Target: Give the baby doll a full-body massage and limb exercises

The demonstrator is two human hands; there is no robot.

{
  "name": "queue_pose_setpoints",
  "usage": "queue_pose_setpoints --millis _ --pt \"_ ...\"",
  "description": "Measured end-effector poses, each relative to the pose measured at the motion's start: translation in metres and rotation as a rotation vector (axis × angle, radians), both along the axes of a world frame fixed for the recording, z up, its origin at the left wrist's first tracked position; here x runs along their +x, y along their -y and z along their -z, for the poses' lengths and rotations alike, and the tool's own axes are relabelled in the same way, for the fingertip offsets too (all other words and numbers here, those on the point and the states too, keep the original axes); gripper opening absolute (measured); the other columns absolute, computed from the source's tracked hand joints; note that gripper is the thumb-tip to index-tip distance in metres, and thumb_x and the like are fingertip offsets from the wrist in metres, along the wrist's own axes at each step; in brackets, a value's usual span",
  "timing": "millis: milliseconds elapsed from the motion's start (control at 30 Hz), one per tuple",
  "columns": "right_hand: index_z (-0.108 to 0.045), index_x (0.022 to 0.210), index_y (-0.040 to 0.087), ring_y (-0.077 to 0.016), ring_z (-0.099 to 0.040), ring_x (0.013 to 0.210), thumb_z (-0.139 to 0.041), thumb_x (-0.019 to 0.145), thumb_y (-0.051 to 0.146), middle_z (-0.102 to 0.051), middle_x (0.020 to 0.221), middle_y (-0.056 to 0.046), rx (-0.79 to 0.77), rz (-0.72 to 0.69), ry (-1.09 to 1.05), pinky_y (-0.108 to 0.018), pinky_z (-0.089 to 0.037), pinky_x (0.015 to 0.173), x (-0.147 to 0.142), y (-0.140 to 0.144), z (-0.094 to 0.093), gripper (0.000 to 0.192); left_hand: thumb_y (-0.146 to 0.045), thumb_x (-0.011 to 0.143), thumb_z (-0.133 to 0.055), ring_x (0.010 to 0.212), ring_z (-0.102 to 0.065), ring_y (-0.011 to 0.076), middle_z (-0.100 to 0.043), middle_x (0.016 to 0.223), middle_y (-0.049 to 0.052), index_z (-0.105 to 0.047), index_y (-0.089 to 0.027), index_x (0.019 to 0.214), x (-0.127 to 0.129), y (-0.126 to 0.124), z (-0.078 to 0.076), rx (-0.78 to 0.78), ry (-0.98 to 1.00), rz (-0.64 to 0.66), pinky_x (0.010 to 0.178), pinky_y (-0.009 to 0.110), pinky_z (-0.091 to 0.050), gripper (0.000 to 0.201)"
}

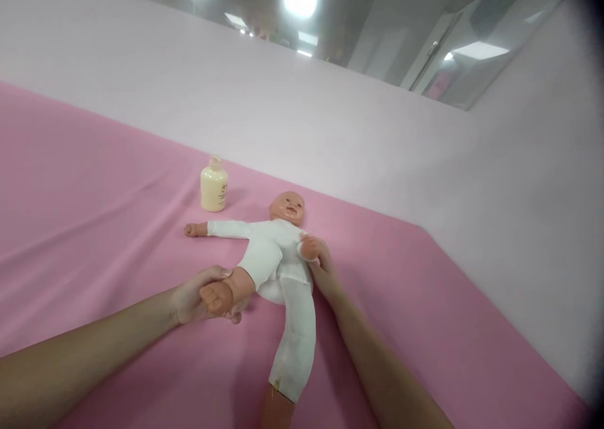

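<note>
A baby doll (289, 248) with a white cloth body lies on its back on the pink covering. My left hand (195, 300) is wrapped around the lower part of one doll leg, just behind its bare foot (217, 297), and holds that leg raised. The other leg (299, 334) stretches toward me. At the doll's side, my right hand (325, 268) is closed around the arm near the doll's hand (309, 248), which is folded over the torso. My right fingers are partly hidden. The doll's other arm (231, 229) lies stretched out to the left.
A cream pump bottle (214, 187) stands upright beyond the doll's outstretched arm. The pink cloth (117, 183) has folds on the left. A pale wall (330, 146) rises behind it, with a reflective glass panel (368, 26) above.
</note>
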State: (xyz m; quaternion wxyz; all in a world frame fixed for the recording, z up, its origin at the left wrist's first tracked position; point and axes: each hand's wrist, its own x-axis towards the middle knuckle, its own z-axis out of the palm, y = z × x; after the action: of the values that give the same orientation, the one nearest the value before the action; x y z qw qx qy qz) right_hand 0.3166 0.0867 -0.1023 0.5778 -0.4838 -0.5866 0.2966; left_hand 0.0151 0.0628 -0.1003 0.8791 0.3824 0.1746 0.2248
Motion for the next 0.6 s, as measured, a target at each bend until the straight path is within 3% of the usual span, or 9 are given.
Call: queue_pose_setpoints --millis 100,167,500,600 --pt "-0.073 0.105 0.032 -0.0269 -0.049 0.122 -0.065 0.082 0.031 -0.063 0.118 -0.004 0.079 -0.049 0.342 -0.049 -0.03 0.114 0.0011 0.0013 -0.0041 0.025 -0.047 0.073 -0.058 0.057 -0.044 0.016 -0.053 0.057 0.003 -0.061 -0.014 0.068 0.0041 0.0022 -0.0075 -0.073 -0.045 -0.119 0.062 0.034 -0.043 0.033" --pt "-0.072 0.109 0.033 -0.0267 -0.049 0.121 -0.061 0.084 0.03 -0.062 0.119 -0.004 0.094 -0.036 0.411 -0.049 -0.032 0.112 0.0018 0.001 -0.0041 0.027 -0.045 0.073 -0.061 0.058 -0.045 0.0156 -0.055 0.06 0.003 -0.061 -0.014 0.07 0.0059 0.004 -0.0108 -0.097 -0.066 -0.132 0.06 0.032 -0.042 0.031" --pt "-0.071 0.111 0.033 -0.0266 -0.049 0.121 -0.059 0.085 0.03 -0.061 0.12 -0.005 0.13 -0.03 0.453 -0.048 -0.034 0.11 0.0019 0.0001 -0.002 0.029 -0.047 0.071 -0.065 0.056 -0.045 0.0144 -0.055 0.058 0.002 -0.06 -0.014 0.068 0.0063 0.0061 -0.0107 -0.14 -0.093 -0.163 0.059 0.03 -0.04 0.033" --pt "-0.07 0.112 0.032 -0.0255 -0.051 0.119 -0.059 0.087 0.031 -0.061 0.12 -0.006 0.16 -0.035 0.432 -0.047 -0.036 0.11 0.0043 -0.0031 0.001 0.028 -0.05 0.073 -0.06 0.057 -0.044 0.0153 -0.054 0.057 0.003 -0.061 -0.015 0.067 0.0056 0.0024 -0.0036 -0.08 -0.058 -0.105 0.061 0.031 -0.041 0.035"
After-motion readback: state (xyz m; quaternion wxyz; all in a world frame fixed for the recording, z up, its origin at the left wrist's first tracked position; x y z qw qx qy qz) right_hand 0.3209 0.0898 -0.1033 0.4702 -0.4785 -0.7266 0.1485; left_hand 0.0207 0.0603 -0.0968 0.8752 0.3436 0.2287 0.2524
